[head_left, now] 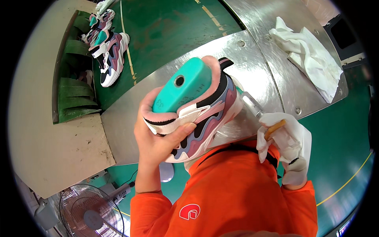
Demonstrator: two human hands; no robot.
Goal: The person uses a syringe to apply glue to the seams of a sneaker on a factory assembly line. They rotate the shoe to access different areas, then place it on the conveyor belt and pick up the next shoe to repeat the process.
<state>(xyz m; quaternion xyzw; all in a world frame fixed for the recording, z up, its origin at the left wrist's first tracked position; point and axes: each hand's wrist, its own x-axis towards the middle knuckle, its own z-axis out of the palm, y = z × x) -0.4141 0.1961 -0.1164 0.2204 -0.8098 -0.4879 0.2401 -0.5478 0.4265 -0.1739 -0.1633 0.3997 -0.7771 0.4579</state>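
Note:
My bare left hand [158, 138] grips a sneaker [197, 134] in pink, purple, black and white, its thumb pressed on the pale strap. A teal shoe last [183, 85] with a round hole in its top fills the shoe's opening. In a white glove, my right hand [286, 144] is closed around a clear syringe [252, 104]. The syringe's teal tip points at the heel side of the shoe, near the sole edge; whether it touches cannot be made out. Something tan, finger-shaped [275, 129] shows against the glove.
Under the shoe lies a shiny metal worktop [260, 63] with a crumpled white cloth [308, 55] on its right. More sneakers [112, 55] stand on the green conveyor belt [166, 31] at far left, beside a strip curtain [77, 93]. A fan [92, 217] is at lower left.

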